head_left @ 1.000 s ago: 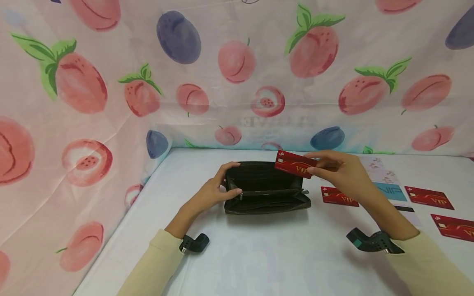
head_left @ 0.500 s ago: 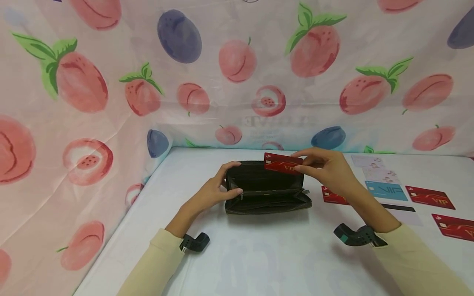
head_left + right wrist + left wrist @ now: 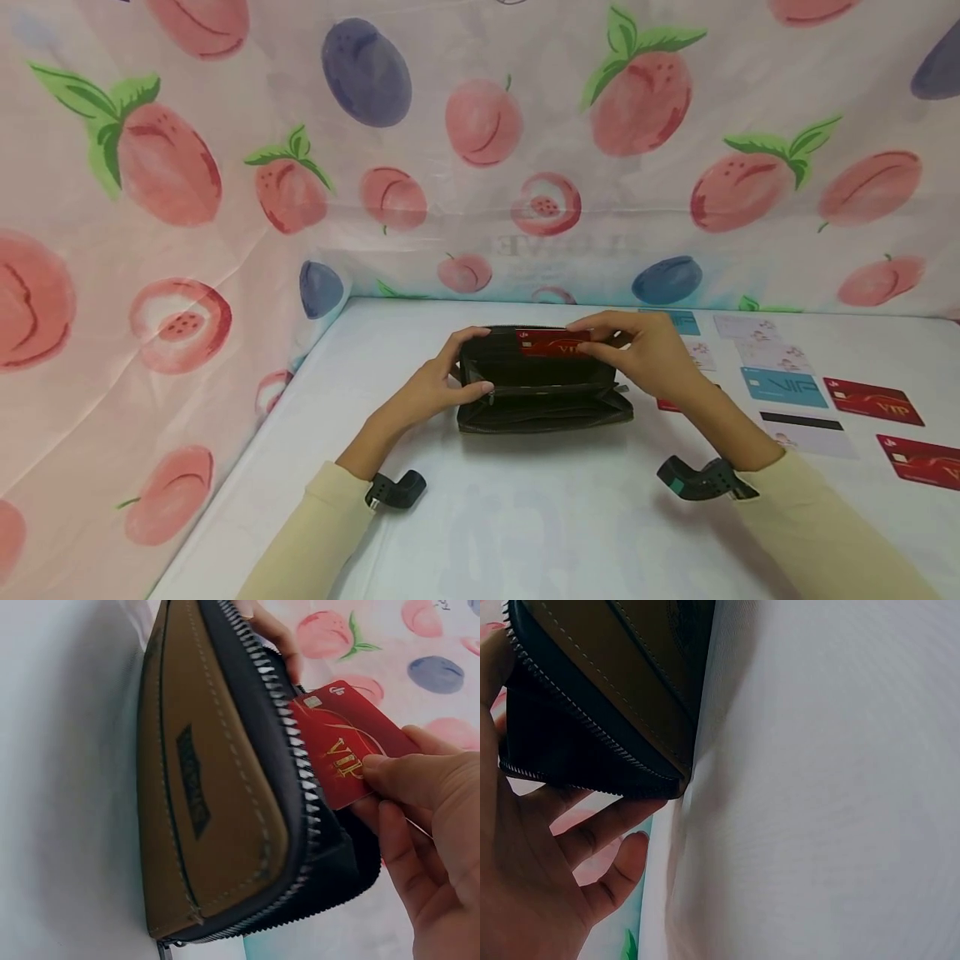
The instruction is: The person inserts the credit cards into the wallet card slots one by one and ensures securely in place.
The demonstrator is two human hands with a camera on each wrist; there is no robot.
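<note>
An unzipped wallet, dark inside, stands on the white table with its mouth facing up. My left hand grips its left end, thumb on the middle divider and fingers behind the back wall. Brown leather with pale stitching shows on its outer side in the wrist views. Between thumb and fingers, my right hand pinches a red VIP card by its right end. The card lies level against the inner back wall of the wallet, its lower edge among the slots there.
Several cards lie to the right: red VIP cards, a blue VIP card, pale flowered cards and one with a black stripe. My right forearm partly covers another red card. A fruit-print cloth hangs behind.
My right hand has moved left and slightly down with the red card, from the wallet's right corner to its back wall. The card has levelled out. My left hand keeps its grip.
</note>
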